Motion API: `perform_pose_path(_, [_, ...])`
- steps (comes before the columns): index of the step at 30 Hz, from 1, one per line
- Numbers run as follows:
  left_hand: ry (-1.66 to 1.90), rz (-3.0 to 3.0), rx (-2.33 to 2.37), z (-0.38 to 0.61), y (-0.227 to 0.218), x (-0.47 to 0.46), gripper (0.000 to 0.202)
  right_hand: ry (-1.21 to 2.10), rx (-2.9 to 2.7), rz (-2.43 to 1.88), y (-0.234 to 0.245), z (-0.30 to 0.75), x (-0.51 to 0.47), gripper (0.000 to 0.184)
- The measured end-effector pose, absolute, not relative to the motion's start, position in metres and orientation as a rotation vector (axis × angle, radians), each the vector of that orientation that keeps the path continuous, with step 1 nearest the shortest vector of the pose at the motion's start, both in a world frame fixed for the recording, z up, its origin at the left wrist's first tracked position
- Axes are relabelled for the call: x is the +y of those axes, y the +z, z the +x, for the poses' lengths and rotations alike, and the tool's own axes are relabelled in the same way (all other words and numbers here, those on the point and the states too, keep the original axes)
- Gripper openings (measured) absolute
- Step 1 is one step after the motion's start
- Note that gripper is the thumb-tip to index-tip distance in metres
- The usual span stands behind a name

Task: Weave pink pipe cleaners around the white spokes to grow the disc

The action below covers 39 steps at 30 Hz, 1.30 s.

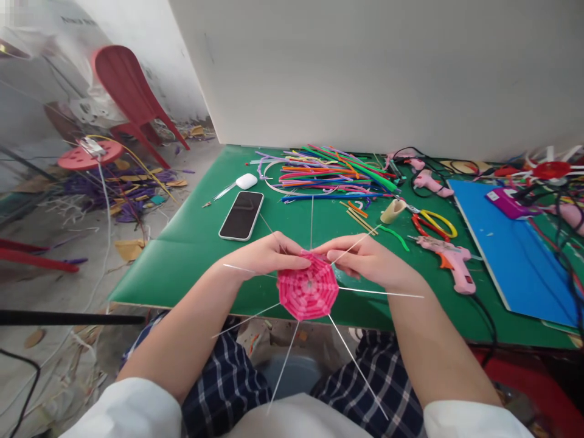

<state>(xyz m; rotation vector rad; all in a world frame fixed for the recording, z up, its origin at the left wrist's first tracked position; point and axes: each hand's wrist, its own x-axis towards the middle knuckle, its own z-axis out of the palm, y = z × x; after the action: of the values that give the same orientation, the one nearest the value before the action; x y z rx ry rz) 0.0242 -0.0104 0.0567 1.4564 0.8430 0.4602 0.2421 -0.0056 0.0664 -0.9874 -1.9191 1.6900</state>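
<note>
Between my two hands is a pink woven disc [308, 287] with several thin white spokes sticking out all round. My left hand [279, 255] grips its upper left edge, the thumb lying across the front. At the upper right rim, the fingers of my right hand [351, 255] pinch the edge beside a spoke; the exact hold of the fingertips is partly hidden. The disc hangs tilted over the front edge of the green table [191, 261], above my lap.
A phone [241, 215] and a white earbud case [246, 180] lie left. Coloured pipe cleaners [328, 173] are heaped at the back. Right are pliers [433, 224], a pink glue gun [456, 261], a bamboo-like tube [393, 211] and a blue board [506, 249].
</note>
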Motion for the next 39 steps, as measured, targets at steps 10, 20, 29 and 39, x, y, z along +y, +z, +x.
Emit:
perform_pose_path(10, [0.557,1.197,0.793,0.022,0.028,-0.006,0.028,1.671,-1.644,-1.076,0.046,0.219,-0.002,0.021])
perform_pose_path(20, [0.686,0.682,0.31,0.017,0.002,-0.005,0.075,1.473,-1.404,-1.119,0.048,0.223,0.004,0.019])
perform_pose_path(29, [0.901,0.763,0.67,0.044,0.018,-0.019,0.025,1.399,-1.614,-1.1,0.044,0.214,0.001,0.021])
perform_pose_path(39, [0.91,0.773,0.656,0.043,0.022,-0.022,0.025,1.383,-1.751,-1.081,0.045,0.22,0.002,0.016])
